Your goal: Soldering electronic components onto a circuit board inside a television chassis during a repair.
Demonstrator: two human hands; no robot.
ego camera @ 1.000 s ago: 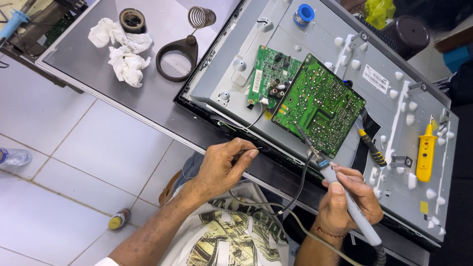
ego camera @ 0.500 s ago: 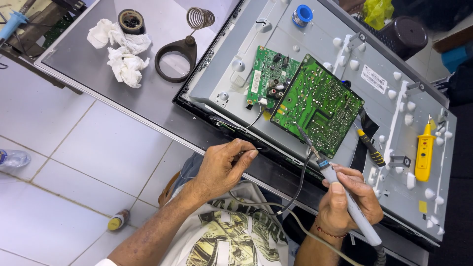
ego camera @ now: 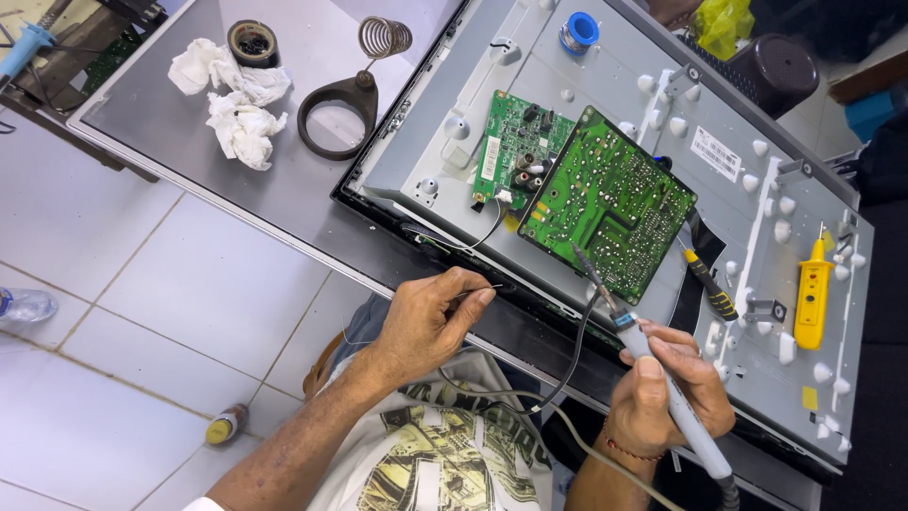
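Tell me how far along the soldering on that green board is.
Done: the metal back panel lies exposed, and the large green circuit board is tilted up, solder side showing. In hand: the right hand aims a soldering iron at its lower edge; the left hand pinches thin solder wire. Left: wire and tip have not met.

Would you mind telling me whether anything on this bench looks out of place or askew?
The large green circuit board lies tilted, solder side up, across the metal back panel rather than seated flat, partly overlapping the smaller green board. Crumpled white tissues lie loose beside the soldering iron stand.
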